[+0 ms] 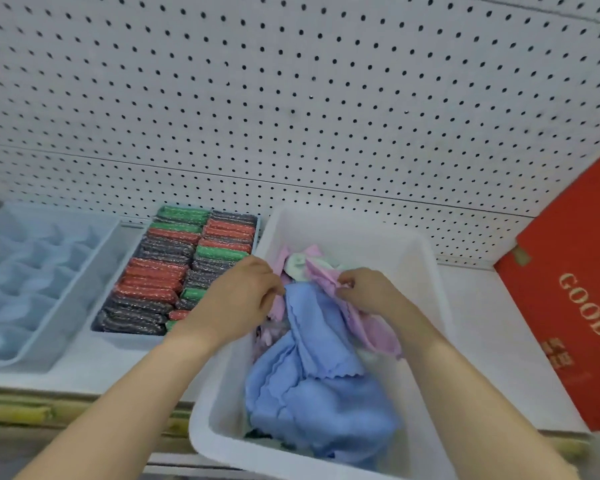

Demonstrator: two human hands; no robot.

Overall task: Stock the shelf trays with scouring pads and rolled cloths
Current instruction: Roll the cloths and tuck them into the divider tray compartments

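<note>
Inside the white bin point(361, 233), the left hand point(238, 299) fingers pinch the blue cloth point(319, 393) at its edge; the right hand point(369, 292) fingers pinch the pink cloth point(371, 329).

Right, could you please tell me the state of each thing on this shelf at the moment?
white bin: open-topped, holds loose cloths.
blue cloth: unrolled, bunched in the white bin.
pink cloth: unrolled, lying partly over the blue cloth.
left hand: grips the blue cloth's top edge.
right hand: pinches the pink cloth.
scouring pad tray: filled, two rows of pads.
divided blue tray: compartments look empty.
</note>
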